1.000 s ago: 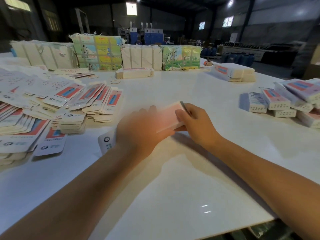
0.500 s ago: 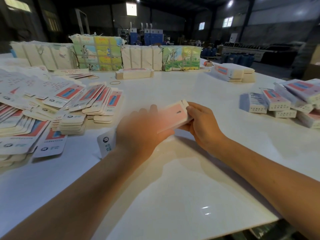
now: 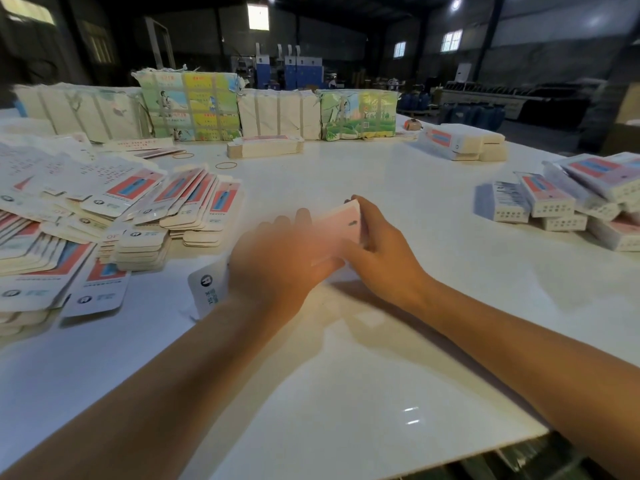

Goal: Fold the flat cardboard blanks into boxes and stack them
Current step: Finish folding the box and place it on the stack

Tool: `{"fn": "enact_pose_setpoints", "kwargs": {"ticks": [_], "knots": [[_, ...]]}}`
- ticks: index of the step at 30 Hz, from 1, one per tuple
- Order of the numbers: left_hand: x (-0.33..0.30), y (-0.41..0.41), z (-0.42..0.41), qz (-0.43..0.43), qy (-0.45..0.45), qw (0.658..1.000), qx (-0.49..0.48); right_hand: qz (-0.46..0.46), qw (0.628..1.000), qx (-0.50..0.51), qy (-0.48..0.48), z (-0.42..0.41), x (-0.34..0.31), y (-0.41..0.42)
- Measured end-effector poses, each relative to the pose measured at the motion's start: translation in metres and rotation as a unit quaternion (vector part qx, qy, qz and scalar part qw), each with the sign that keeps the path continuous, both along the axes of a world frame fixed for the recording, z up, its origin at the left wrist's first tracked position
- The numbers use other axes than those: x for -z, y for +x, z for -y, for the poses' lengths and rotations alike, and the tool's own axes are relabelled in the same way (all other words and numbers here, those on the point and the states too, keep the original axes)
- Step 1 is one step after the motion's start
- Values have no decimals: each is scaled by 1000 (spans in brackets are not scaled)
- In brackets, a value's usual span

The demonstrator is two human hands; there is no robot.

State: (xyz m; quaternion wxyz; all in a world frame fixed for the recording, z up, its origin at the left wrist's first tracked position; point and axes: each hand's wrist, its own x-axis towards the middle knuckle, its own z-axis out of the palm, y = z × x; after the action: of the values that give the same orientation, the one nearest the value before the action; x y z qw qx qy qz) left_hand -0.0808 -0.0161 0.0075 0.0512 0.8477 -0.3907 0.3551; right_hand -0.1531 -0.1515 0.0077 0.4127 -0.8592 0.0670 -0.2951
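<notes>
on white table, left hand and right hand grip a box.

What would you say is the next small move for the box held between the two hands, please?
Probably tuck the far end flap shut. The right hand grips the far end of the box, the left hand holds its near part, and it looks partly formed, not yet among the finished boxes at right.

One camera only — worn on my head; it faces forward and down across the white table, my forearms nearest, the warehouse beyond.
</notes>
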Motion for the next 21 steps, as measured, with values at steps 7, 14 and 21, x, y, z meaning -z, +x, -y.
{"fn": "enact_pose_setpoints", "kwargs": {"ticks": [7, 14, 21], "knots": [[-1, 12, -8, 34, -11, 999, 17, -98, 976, -154, 115, 11, -2, -2], [-1, 23, -10, 5, -7, 996, 94, -67, 983, -100, -140, 18, -2, 1], [18, 44, -16, 27, 22, 989, 143, -80, 933, -58, -346, 32, 6, 2]]}}
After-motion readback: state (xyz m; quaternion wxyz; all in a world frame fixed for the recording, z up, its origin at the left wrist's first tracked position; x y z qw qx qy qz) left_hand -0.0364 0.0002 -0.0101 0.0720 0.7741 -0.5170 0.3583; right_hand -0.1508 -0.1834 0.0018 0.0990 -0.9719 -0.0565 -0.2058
